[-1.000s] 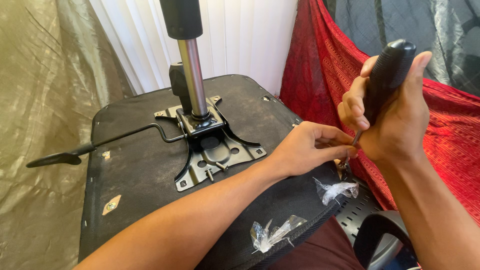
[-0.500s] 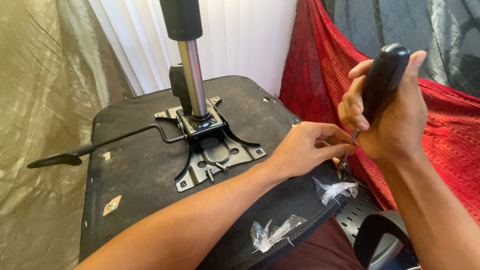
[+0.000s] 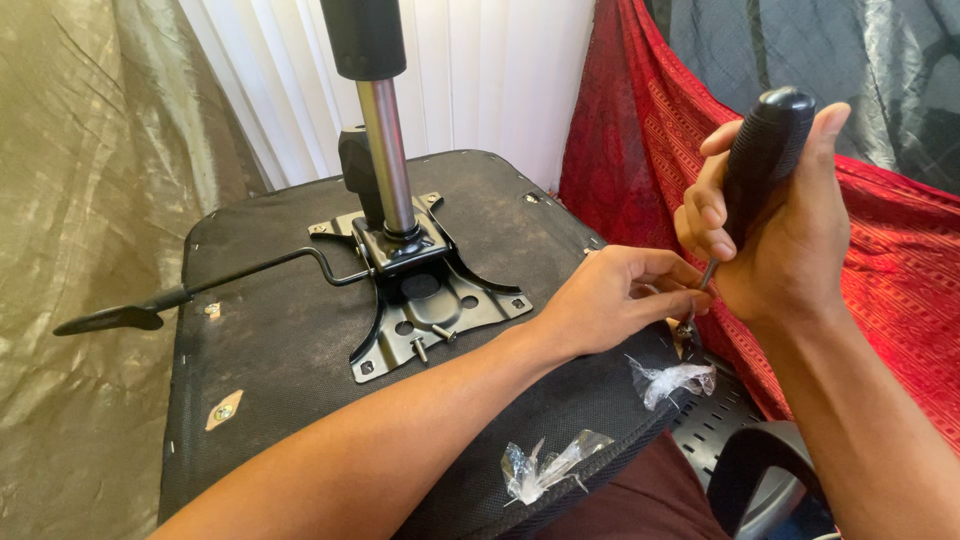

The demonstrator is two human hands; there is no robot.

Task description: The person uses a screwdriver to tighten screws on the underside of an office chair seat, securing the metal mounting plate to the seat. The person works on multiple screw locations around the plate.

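My right hand (image 3: 775, 225) grips the black handle of a screwdriver (image 3: 765, 155), held upright with its thin shaft pointing down at the right edge of an upturned black chair seat (image 3: 290, 330). My left hand (image 3: 620, 295) reaches across the seat and pinches at the screwdriver's tip, where a small screw seems to sit, mostly hidden by my fingers. A black metal mounting plate (image 3: 430, 295) is fixed at the seat's middle, with a chrome gas cylinder (image 3: 388, 150) rising from it.
A black lever (image 3: 200, 290) sticks out left from the plate. Two loose bolts (image 3: 432, 340) rest on the plate. Torn clear plastic bags (image 3: 672, 378) (image 3: 548, 465) lie on the seat's near edge. A black armrest part (image 3: 760, 475) is lower right. Red cloth (image 3: 900, 260) hangs at right.
The screwdriver handle and my right hand have turned slightly. My left hand stays at the tip.
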